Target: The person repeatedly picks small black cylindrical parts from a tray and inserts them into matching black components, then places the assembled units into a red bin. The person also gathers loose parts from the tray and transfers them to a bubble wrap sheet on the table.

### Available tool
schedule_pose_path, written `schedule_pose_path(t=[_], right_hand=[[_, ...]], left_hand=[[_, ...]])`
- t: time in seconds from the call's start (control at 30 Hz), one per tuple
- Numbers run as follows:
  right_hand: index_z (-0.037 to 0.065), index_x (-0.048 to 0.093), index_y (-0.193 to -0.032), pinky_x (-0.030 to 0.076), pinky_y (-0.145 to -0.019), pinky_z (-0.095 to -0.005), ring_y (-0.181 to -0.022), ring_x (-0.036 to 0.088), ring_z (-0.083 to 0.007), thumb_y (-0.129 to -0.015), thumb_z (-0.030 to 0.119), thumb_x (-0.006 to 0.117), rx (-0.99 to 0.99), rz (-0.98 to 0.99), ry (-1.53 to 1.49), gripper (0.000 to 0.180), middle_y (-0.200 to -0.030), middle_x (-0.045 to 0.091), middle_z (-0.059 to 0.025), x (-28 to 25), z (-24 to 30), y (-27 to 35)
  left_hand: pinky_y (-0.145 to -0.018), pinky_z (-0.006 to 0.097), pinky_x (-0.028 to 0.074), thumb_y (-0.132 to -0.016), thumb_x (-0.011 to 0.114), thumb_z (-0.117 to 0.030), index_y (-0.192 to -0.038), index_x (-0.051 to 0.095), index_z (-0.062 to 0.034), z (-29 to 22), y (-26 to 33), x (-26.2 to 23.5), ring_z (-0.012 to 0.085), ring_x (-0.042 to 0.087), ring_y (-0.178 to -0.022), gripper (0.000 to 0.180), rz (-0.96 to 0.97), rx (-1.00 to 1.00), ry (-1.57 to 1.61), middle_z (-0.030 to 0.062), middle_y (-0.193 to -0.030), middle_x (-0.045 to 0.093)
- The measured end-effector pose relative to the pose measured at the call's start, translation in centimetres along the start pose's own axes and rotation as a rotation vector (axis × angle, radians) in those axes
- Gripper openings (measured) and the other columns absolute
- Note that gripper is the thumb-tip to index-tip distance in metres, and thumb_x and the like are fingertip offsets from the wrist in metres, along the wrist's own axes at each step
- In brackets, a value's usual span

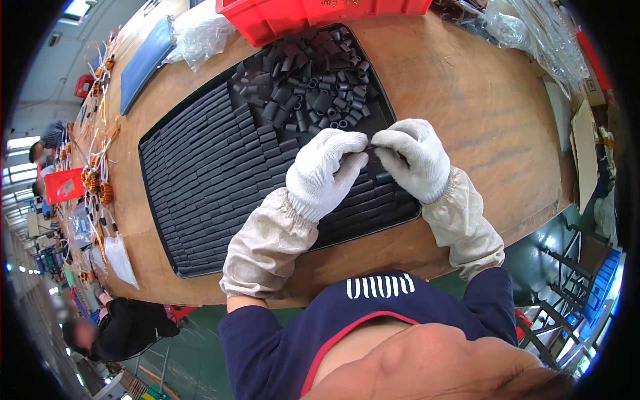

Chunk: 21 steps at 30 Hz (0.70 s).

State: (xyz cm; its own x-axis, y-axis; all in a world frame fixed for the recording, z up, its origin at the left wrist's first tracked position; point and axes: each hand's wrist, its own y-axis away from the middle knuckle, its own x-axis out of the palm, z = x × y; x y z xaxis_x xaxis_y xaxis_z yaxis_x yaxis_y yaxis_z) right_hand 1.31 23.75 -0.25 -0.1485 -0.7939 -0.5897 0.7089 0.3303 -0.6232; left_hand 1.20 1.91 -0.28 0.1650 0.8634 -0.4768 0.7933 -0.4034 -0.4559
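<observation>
Both hands wear white knit gloves and meet fingertip to fingertip over the right part of a black tray (157, 230). My left hand (325, 170) is closed in a pinch. My right hand (417, 160) pinches close beside it. A small dark bit shows between the fingertips, too little of it to name. Below and to the left, rows of short black cylindrical pieces (220, 173) lie tightly side by side in the tray. A loose heap of black tube pieces (320, 83), some showing hollow ends, fills the tray's far part.
Behind the tray stands a red plastic crate (320, 17). A blue flat board (145, 63) and clear plastic bags (203, 40) lie at the far left of the wooden table (480, 120). Wired orange coils (93, 180) line its left edge. A person (127, 330) sits at lower left.
</observation>
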Motion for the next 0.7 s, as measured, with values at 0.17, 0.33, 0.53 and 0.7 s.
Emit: schedule_pose_path(t=[0.17, 0.33, 0.53, 0.7], right_hand=[[0.012, 0.07, -0.101, 0.05, -0.068, -0.0426, -0.075, 0.066, -0.0291, -0.065, 0.002, 0.078, -0.177, -0.025, 0.074, 0.039, -0.083, 0.063, -0.0054, -0.5, -0.4, -0.5], [0.013, 0.071, -0.095, 0.051, -0.066, -0.0415, -0.073, 0.066, -0.0288, -0.062, 0.01, 0.08, -0.253, -0.028, 0.035, 0.035, -0.083, 0.064, -0.0057, -0.2, -0.2, -0.6], [0.014, 0.071, -0.097, 0.052, -0.071, -0.0432, -0.076, 0.067, -0.0294, -0.064, 0.011, 0.079, -0.248, -0.028, 0.053, 0.034, -0.086, 0.065, -0.0058, -0.3, -0.1, -0.6], [0.016, 0.071, -0.097, 0.052, -0.074, -0.043, -0.081, 0.068, -0.029, -0.064, 0.011, 0.078, -0.19, -0.009, 0.065, 0.034, -0.087, 0.066, -0.0055, 0.0, -0.1, -0.3]], left_hand=[[-0.089, 0.033, 0.058, -0.097, 0.072, -0.008, -0.131, 0.059, 0.0011, -1.0, 0.6, -0.1, 0.0193, 0.069, -0.104, 0.038, 0.08, -0.544, 0.566, 0.0141, -0.121, 0.068], [-0.1, 0.032, 0.054, -0.1, 0.068, -0.008, -0.138, 0.055, 0.0022, -1.3, -0.2, -0.6, 0.0186, 0.066, -0.115, 0.041, 0.256, -0.701, 0.733, 0.0136, -0.128, 0.066], [-0.09, 0.029, 0.057, -0.097, 0.071, -0.008, -0.137, 0.057, 0.0016, -1.0, 0.2, -0.4, 0.0157, 0.069, -0.102, 0.044, 0.192, -0.632, 0.662, 0.0124, -0.121, 0.068], [-0.075, 0.029, 0.055, -0.09, 0.078, -0.012, -0.132, 0.065, -0.0039, -0.2, 0.7, 0.0, 0.0152, 0.066, -0.081, 0.044, 0.114, -0.322, 0.203, 0.0109, -0.107, 0.07]])
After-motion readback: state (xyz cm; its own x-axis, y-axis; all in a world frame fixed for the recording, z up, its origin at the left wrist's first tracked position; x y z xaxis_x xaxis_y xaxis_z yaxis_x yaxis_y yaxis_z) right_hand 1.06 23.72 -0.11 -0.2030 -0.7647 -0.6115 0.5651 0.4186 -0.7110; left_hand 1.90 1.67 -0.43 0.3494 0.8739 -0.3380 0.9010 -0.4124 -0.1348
